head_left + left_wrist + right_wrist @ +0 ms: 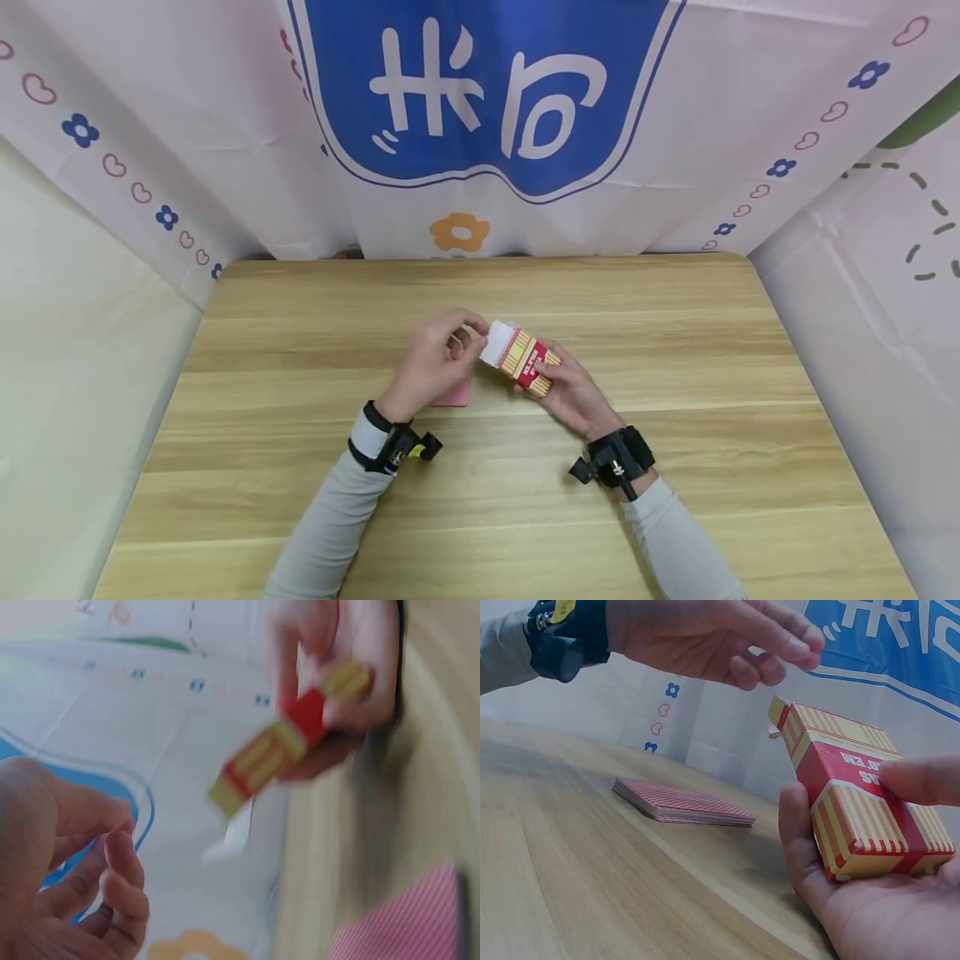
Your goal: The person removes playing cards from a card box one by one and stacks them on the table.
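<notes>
My right hand [579, 402] grips a red-and-yellow striped playing-card box [517, 354], thumb across its printed front in the right wrist view. At the end toward my left hand, a pale flap [497, 342] sticks out. Close beside that flap is my left hand [435, 360], its fingers loosely bent and thumb near the index finger; the left wrist view shows a gap between them and the box, with nothing seen held. A deck of cards [684, 802] with pink-striped backs lies stacked on the table, partly hidden under the left hand in the head view.
The wooden table [480, 517] runs back to a white cloth [262, 167] with a blue emblem [487, 92]. More pale cloth hangs along both sides. Each wrist wears a black strapped camera mount [619, 458].
</notes>
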{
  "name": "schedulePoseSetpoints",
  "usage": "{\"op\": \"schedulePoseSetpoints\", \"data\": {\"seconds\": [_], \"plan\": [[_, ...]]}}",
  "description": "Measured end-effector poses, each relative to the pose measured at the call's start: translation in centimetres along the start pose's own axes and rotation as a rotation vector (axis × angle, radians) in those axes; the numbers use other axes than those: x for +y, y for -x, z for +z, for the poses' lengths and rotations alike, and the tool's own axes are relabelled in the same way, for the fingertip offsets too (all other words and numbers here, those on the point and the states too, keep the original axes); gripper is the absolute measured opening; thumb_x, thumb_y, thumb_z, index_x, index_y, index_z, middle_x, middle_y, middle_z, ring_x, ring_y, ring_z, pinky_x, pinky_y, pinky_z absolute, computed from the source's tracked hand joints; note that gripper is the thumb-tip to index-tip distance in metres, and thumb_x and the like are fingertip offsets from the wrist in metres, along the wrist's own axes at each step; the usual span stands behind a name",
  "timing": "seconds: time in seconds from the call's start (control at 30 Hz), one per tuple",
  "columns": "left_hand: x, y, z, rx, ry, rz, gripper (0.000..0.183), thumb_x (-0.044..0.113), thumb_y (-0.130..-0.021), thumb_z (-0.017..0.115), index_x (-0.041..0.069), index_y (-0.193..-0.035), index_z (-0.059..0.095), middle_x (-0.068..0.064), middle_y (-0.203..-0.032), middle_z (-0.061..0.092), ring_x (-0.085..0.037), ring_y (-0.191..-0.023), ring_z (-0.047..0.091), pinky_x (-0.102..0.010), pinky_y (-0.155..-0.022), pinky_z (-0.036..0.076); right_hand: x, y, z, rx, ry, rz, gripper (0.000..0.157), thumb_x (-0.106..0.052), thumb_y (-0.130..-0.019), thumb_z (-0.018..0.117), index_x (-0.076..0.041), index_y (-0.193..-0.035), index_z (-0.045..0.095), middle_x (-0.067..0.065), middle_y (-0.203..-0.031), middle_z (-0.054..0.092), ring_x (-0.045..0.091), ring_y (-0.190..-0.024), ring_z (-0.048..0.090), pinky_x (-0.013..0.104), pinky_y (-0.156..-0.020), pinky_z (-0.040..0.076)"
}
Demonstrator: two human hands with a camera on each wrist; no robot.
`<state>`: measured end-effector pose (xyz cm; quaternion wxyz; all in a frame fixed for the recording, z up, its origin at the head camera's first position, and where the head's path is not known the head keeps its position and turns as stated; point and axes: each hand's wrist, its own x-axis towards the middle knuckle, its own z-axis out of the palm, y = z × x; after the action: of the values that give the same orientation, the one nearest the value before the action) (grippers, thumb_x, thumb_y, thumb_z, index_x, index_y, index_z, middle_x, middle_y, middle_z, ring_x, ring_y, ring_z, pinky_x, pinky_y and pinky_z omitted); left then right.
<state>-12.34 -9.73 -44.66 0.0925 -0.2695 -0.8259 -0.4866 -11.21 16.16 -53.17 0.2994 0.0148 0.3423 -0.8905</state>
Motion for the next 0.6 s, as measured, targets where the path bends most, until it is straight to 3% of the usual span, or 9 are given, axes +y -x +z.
{"op": "schedulePoseSetpoints", "data": {"seconds": [0.1,0.23,0.6], "plan": [[0.3,0.0,1.1,-0.027,0.036,-0.006,0.013,0.008,-0.096,0.07,0.003,-0.107,0.07,-0.006,-0.101,0.071,-0.012,-0.081,0.065,-0.029,-0.064,0.056,-0.1,0.0,0.0,0.0,0.005,0.002,0.052,-0.002,-0.101,0.055,-0.013,-0.148,0.037,0.017,-0.155,0.036,0.03,-0.127,0.058,0.041,-0.099,0.055],[0.1,0.2,2.1,-0.066,0.038,-0.076,0.014,0.006,-0.095,0.069,0.004,-0.108,0.069,-0.005,-0.102,0.07,-0.012,-0.081,0.066,-0.026,-0.066,0.057,-0.1,0.1,0.1,0.001,0.008,0.003,0.052,-0.001,-0.1,0.056,-0.014,-0.147,0.038,0.017,-0.156,0.036,0.03,-0.128,0.059,0.042,-0.099,0.055],[-0.7,0.4,3.2,-0.086,0.036,-0.22,0.02,0.014,-0.093,0.073,0.006,-0.111,0.068,-0.005,-0.105,0.071,-0.011,-0.084,0.068,-0.03,-0.072,0.06,-0.1,0.1,0.1,-0.018,-0.008,-0.008,0.051,0.001,-0.101,0.052,-0.014,-0.148,0.04,0.017,-0.153,0.039,0.03,-0.125,0.061,0.042,-0.098,0.055]]}}
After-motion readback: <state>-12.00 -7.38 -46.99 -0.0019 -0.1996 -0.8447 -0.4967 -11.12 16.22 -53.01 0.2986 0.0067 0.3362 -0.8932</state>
